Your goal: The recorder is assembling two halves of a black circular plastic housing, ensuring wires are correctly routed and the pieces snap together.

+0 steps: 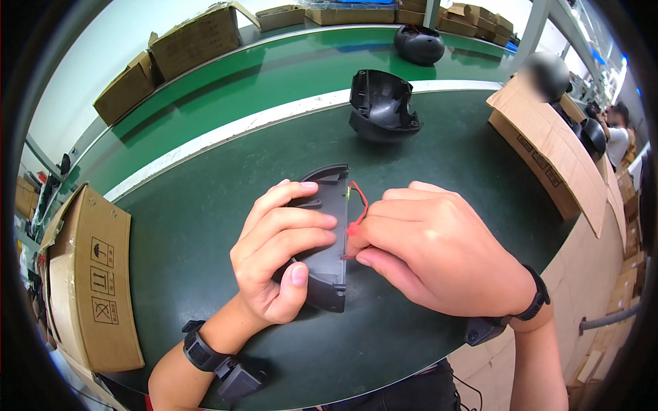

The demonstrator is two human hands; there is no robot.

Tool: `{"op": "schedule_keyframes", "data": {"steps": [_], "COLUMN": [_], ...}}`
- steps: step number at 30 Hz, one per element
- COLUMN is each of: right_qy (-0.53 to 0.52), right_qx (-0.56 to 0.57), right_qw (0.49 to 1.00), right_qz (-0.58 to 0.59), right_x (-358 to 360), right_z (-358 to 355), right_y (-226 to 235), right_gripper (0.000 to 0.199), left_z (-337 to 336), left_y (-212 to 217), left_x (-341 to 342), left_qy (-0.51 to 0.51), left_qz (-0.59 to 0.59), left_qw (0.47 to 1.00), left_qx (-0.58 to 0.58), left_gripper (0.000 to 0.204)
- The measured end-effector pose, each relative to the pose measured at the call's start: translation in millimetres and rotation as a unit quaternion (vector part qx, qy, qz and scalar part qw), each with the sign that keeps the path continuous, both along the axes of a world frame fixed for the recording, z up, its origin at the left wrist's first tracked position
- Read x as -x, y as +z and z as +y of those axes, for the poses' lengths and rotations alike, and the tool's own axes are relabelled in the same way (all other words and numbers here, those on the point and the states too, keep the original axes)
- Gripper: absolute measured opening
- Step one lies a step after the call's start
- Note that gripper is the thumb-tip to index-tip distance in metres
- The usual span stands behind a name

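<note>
A curved black plastic housing part [322,264] stands on edge over the dark green table, its flat grey side showing. My left hand [274,246] is wrapped round it, fingers over the grey side and thumb near its lower end. My right hand [432,240] is closed at its right edge, thumb and forefinger pinched together. Red and black wires [362,202] run from the part's edge to a red piece [354,229] beside my right fingertips. What the right fingers grip is mostly hidden. Beyond my hands lies a hollow black shell [385,106].
A cardboard box [103,281] stands on the left, and an opened carton [541,151] on the right. A white rail [240,130] divides the table from a green conveyor belt [288,72] carrying a rounded black housing [419,45]. More boxes line the back. A person [619,137] is at far right.
</note>
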State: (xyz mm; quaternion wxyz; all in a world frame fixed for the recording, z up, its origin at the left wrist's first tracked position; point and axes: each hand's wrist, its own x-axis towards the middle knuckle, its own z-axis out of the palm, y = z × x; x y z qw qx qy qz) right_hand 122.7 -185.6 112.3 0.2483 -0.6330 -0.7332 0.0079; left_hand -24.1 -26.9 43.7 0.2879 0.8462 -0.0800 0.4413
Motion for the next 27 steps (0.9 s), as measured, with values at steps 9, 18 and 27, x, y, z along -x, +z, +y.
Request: {"op": "schedule_keyframes", "data": {"steps": [9, 18, 27], "right_qy": [-0.011, 0.033, 0.139], "right_qx": [-0.034, -0.16, -0.182], "right_qw": [0.996, 0.98, 0.954], "right_qz": [0.08, 0.115, 0.191], "right_x": [1, 1, -4], "right_z": [6, 11, 14], "right_y": [-8, -9, -1], "right_gripper": [0.011, 0.014, 0.019], "left_z": [-2, -12, -31], "left_y": [3, 17, 24], "left_x": [-1, -1, -2], "left_qy": [-0.001, 0.006, 0.022], "left_qz": [0.006, 0.048, 0.067], "left_qw": [1.0, 0.999, 0.996], "left_qx": [0.006, 0.0, 0.055], "left_gripper": [0.03, 0.025, 0.018]}}
